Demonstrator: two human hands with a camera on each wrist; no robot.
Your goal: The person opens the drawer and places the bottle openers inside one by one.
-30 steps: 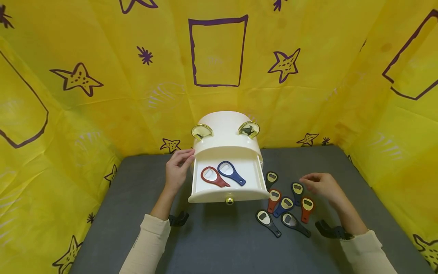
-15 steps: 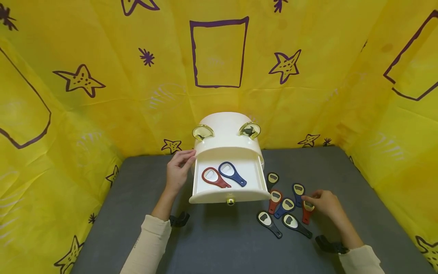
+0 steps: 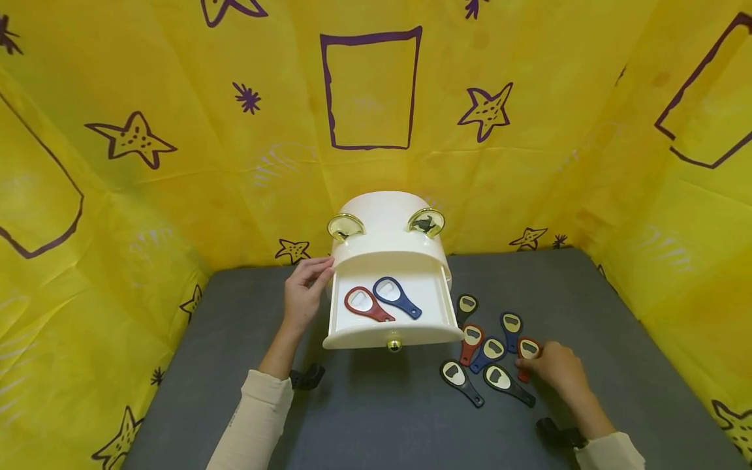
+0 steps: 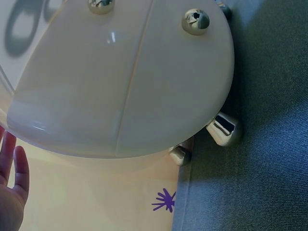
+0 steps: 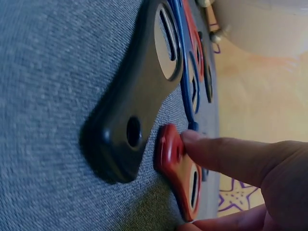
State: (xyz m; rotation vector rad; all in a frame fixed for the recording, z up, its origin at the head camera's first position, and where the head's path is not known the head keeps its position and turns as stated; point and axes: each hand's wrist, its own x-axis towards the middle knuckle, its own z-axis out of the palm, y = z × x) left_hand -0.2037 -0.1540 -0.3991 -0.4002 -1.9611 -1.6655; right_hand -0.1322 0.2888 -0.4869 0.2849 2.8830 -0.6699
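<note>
My left hand [image 3: 303, 292] rests its fingertips on the left side of a white rounded box [image 3: 388, 222] with gold ears. The box's drawer [image 3: 431, 313] is pulled out, with a red-rimmed bottle opener [image 3: 367, 304] and a blue bottle opener [image 3: 397, 297] lying inside. In the left wrist view, the fingers [image 4: 20, 173] are fairly straight beside the box. At the right of the table, my right hand [image 3: 561, 370] pinches a red bottle opener [image 5: 179, 163] between thumb and fingers. Its thumb lies at the handle end, and the opener is low over the cloth.
Around the right hand lie more openers: a black one [image 3: 508, 385], another black one [image 3: 461, 382], two blue ones [image 3: 488, 354], a red one [image 3: 471, 344] and a dark one [image 3: 467, 305] close to the drawer. Yellow patterned cloth [image 3: 376, 170] walls the grey table [image 3: 376, 418].
My right hand has come down and nearer, from beside the blue opener onto the red opener. The left hand, box and drawer have stayed in place.
</note>
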